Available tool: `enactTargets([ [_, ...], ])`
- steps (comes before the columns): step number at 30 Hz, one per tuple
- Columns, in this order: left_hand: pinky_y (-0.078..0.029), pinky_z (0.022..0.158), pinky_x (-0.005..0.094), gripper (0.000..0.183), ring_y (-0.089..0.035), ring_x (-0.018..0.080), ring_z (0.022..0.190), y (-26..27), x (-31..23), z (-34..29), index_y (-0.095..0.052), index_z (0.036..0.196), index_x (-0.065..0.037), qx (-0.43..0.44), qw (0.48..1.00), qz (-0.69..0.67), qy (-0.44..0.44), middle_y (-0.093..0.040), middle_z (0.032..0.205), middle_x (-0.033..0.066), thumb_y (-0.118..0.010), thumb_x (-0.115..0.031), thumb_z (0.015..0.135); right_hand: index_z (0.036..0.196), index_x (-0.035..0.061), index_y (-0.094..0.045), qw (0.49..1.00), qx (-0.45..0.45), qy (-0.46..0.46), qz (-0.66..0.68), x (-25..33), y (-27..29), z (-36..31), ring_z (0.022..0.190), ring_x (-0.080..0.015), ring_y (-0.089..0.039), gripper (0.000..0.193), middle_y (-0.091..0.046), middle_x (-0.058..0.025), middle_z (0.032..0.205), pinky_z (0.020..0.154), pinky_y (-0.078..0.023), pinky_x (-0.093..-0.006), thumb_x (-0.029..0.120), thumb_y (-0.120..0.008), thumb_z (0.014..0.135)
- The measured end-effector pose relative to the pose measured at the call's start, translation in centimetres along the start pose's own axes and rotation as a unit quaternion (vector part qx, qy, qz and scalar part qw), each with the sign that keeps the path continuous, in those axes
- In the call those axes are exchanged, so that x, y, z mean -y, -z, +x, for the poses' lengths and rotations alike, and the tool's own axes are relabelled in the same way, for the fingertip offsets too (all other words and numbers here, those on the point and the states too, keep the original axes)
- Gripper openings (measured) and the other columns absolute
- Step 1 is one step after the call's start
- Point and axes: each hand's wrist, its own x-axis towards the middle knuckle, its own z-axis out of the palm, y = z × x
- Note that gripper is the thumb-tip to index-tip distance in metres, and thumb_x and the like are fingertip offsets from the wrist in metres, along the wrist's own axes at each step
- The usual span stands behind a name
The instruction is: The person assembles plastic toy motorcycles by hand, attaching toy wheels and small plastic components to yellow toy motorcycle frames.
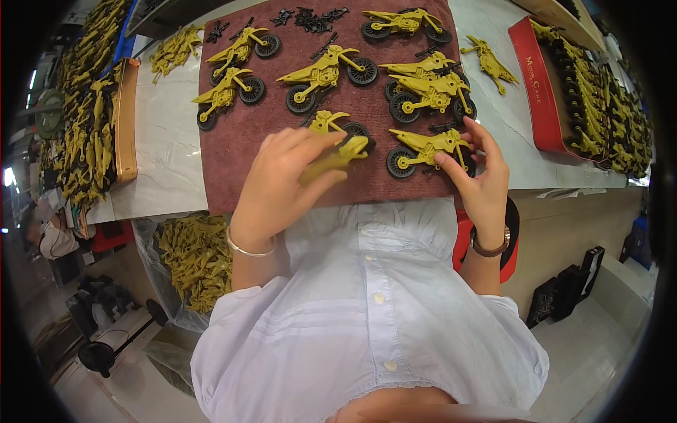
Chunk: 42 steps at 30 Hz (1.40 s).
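Note:
My left hand (278,169) pinches a yellow plastic toy motorcycle body (330,162) between thumb and fingers, above the near edge of the maroon cloth (374,189). Motion blurs part of that body. Just behind it lies a yellow toy motorcycle (326,121) with a black wheel, partly hidden by the hand. At the right front, my right hand (485,176) has its thumb and fingers closed around the front end of another toy motorcycle (427,148), which lies on its side on the cloth. Its black rear wheel shows, while the front wheel is mostly covered by my fingers.
Several wheeled toy motorcycles (324,74) lie across the cloth, with small black parts (317,20) at the far edge. A red box (536,92) of motorcycles stands right, a loose yellow body (488,63) beside it. Yellow parts fill a cardboard box (127,120) left and a bag (194,261) below.

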Motion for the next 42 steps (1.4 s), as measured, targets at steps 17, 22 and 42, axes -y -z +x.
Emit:
enactTargets([
  [17,-0.038,0.087,0.0388,0.074,-0.051,0.0322,0.099,-0.3,0.6,-0.5,-0.046,0.12,-0.004,-0.039,0.992,0.073,0.097,-0.054,0.107,0.0168,-0.078,-0.025,0.057,0.115,-0.0001,-0.045,0.976,-0.001,0.053,0.211,-0.4,1.5,2.7,0.09,-0.0141,-0.053,0.057,-0.054,-0.007,0.095,0.082,-0.043,-0.0273,-0.002,-0.073,0.066],
  [22,-0.038,0.078,0.036,0.072,-0.052,0.0297,0.084,-0.4,-0.4,0.1,-0.052,0.109,-0.001,-0.031,0.991,0.099,0.086,-0.057,0.088,0.0123,-0.082,-0.026,0.049,0.12,0.0051,-0.045,0.991,0.012,0.098,0.086,-0.8,-0.1,4.9,0.097,-0.0167,-0.05,0.067,-0.052,-0.006,0.101,0.08,-0.042,-0.0307,0.014,-0.078,0.062],
  [42,-0.037,0.079,0.038,0.089,-0.053,0.0319,0.087,1.2,0.4,7.1,-0.037,0.116,-0.003,0.063,0.973,0.222,0.022,-0.056,0.095,0.0149,-0.082,-0.027,0.043,0.099,0.005,-0.044,0.943,0.254,0.214,-0.014,0.6,5.2,7.6,0.088,-0.0299,-0.051,0.051,-0.05,-0.0111,0.093,0.077,-0.043,-0.036,0.009,-0.072,0.056],
])
